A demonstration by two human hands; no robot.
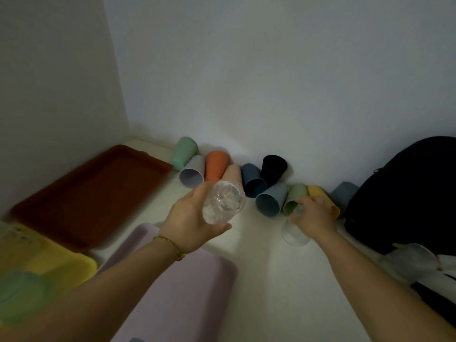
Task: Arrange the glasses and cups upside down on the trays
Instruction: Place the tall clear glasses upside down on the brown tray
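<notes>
My left hand (pixel 192 220), arm stretched forward, grips a clear textured glass tumbler (pixel 223 206) tilted above the white table (pixel 259 280); my right hand (pixel 314 218) clasps a second clear glass (pixel 294 233) from above.

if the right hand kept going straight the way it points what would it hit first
Probably the sage green cup lying on its side, right in front of the right hand, which grips a clear glass. Depth is unclear; the yellow cup lies close beside it.
</notes>
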